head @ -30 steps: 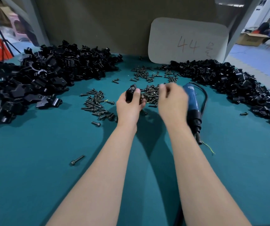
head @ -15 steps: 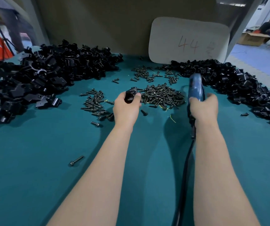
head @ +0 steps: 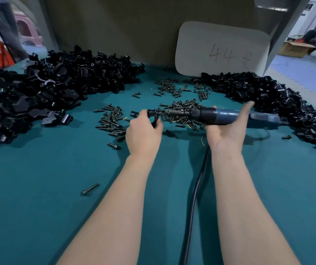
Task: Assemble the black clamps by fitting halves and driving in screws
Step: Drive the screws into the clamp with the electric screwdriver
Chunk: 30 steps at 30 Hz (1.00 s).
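Black plastic clamp [head: 152, 118] sits pinched in the left hand [head: 143, 134] above the teal tabletop [head: 38, 188]. The right hand [head: 226, 131] grips a blue electric screwdriver [head: 224, 115] lying level. Its bit points left, with the tip at the clamp.

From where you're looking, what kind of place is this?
Likely a factory assembly bench: heaps of black clamp parts on a teal table, loose screws, a clamp in the left hand and a corded blue screwdriver in the right hand.

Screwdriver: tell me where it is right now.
Head view, right of centre: the screwdriver lies level in the right hand, its tip at the clamp held by the left hand.
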Each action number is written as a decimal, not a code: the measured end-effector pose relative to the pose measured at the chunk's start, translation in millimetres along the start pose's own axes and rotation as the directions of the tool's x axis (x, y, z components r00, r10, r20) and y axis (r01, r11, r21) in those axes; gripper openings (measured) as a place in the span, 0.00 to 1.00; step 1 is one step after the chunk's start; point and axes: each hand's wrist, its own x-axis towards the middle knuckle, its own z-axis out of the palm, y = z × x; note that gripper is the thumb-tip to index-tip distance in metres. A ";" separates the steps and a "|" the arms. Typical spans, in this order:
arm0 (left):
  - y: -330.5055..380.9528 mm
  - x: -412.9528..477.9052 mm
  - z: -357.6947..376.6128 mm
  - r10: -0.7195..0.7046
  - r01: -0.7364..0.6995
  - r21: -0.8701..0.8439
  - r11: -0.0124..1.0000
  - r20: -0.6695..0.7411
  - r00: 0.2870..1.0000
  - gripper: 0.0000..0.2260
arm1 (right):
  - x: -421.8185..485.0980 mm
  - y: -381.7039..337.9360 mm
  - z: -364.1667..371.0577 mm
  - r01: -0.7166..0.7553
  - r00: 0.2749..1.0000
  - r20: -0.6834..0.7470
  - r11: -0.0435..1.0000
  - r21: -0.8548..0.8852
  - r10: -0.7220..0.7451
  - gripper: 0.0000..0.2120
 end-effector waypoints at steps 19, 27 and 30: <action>6.5 2.9 3.9 0.014 -0.020 0.207 0.978 0.030 0.999 0.13 | -1.2 5.9 -3.6 0.063 0.997 -0.045 0.994 0.085 -0.059 0.23; 6.0 5.7 3.3 0.012 -0.016 0.248 0.968 0.018 1.000 0.12 | -2.7 5.0 -2.2 0.078 0.996 -0.050 0.993 0.089 -0.074 0.25; 6.7 5.6 2.5 0.015 -0.019 0.258 0.966 0.018 1.000 0.12 | -5.0 6.2 0.4 0.079 0.996 -0.037 0.992 0.093 -0.076 0.22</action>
